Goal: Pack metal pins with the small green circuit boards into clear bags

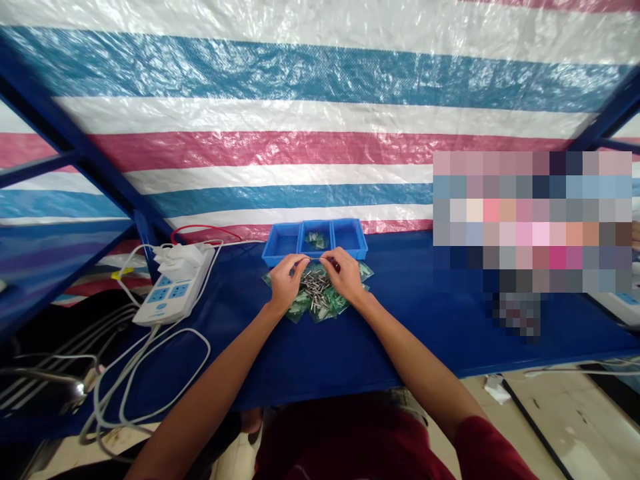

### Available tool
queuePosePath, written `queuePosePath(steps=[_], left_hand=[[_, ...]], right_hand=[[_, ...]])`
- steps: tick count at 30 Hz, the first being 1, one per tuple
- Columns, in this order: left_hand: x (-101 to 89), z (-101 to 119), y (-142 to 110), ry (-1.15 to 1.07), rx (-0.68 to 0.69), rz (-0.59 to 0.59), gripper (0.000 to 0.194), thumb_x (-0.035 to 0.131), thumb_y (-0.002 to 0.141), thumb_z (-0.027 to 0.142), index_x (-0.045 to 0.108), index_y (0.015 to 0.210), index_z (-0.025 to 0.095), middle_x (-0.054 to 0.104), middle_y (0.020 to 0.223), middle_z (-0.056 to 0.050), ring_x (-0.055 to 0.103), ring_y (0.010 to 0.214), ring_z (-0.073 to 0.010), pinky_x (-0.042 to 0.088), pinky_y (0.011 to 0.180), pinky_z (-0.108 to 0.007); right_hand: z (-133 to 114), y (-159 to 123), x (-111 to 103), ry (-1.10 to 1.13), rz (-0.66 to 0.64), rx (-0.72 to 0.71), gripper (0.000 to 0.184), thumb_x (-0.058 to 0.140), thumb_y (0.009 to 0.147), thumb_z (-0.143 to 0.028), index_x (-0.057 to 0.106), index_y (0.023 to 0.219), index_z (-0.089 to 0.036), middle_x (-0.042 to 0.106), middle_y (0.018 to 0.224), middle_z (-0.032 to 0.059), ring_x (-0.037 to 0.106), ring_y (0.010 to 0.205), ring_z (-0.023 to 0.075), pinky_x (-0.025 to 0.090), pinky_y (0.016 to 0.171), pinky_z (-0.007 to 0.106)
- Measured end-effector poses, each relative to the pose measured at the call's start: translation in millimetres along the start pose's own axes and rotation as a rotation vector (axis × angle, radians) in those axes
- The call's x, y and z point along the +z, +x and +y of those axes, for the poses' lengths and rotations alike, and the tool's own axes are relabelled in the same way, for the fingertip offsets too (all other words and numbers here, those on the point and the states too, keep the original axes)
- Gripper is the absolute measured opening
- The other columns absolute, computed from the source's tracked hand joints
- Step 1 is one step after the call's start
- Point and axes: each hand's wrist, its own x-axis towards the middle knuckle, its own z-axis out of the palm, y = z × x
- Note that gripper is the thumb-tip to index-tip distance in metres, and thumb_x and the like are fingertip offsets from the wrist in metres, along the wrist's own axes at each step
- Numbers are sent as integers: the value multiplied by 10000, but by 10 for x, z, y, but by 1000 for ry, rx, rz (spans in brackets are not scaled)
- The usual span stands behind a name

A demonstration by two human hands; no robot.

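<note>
My left hand (pixel 287 283) and my right hand (pixel 344 273) meet over the pile, thumbs and forefingers pinched on opposite ends of one thin metal piece (pixel 315 259). It lies level between them; its exact kind is too small to tell. Beneath the hands is a heap of short silvery metal pieces (pixel 317 285), resting on small clear green-tinted plastic bags (pixel 325 308). Just beyond stands a blue three-compartment tray (pixel 349 252). A few small bags (pixel 316 240) lie in its middle compartment.
On the left, a white power strip (pixel 173 293) with a plugged-in adapter trails loose white cables (pixel 203 337) over the blue tabletop (pixel 400 313). A striped plastic sheet (pixel 300 153) hangs behind. Blurred blocks hide the right side. Blue frame posts (pixel 100 163) flank the table.
</note>
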Motion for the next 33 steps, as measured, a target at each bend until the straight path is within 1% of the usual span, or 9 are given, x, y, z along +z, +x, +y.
queuePosePath(steps=[3,8,11,14,16,21,24,29,33], left_hand=[[4,10,5,-26,5,3,172,580,903,296,693,878,168,709,813,-37,633,713,-129,489,649,-229],[3,33,12,-64,-3,10,175,592,890,313,693,866,172,711,813,-40,644,720,-137,508,625,-234],[-5,52,-3,-72,-19,13,165,581,892,305,683,888,177,729,883,-49,671,766,-149,538,673,-252],[4,51,-28,-25,-16,-6,153,547,907,289,653,888,181,739,913,-54,693,804,-159,551,735,-270],[25,29,-38,36,23,-37,142,526,917,273,636,906,185,740,903,-55,698,817,-162,551,746,-271],[93,-70,-10,135,201,-91,154,457,949,240,596,966,174,717,934,-72,683,878,-175,537,797,-309],[106,-109,18,180,262,-123,177,432,962,242,592,979,170,701,938,-79,666,879,-180,526,797,-324],[107,-107,30,185,302,-158,225,417,977,252,607,1058,162,680,943,-93,643,886,-189,510,808,-330],[107,-82,20,133,254,-171,273,410,986,273,636,1112,186,651,892,-70,636,814,-156,514,745,-272]], right_hand=[[11,-2,6,-8,0,4,259,454,971,-367,626,885,-194,604,813,42,541,682,148,446,667,271],[27,-3,17,-16,-22,-11,283,443,978,-374,637,873,-197,617,815,49,561,721,158,447,678,272],[35,-3,21,-39,-15,15,303,427,983,-381,656,910,-197,628,831,55,571,725,161,447,675,272],[38,-2,19,-60,12,48,326,402,990,-383,665,969,-192,636,844,59,572,695,157,451,674,273],[34,2,15,-68,24,63,339,391,992,-387,668,978,-190,640,846,61,574,693,157,451,676,274],[18,19,-1,-85,60,85,347,387,992,-384,673,950,-191,642,833,57,563,682,154,446,676,276],[19,29,-15,-83,84,86,346,388,990,-379,674,939,-191,640,826,56,567,697,158,448,690,279],[16,33,-26,-66,98,70,341,392,988,-372,672,928,-188,640,809,61,575,709,169,446,685,287],[13,32,-27,-64,89,82,345,385,990,-380,670,933,-193,645,829,68,585,736,178,452,702,296]])
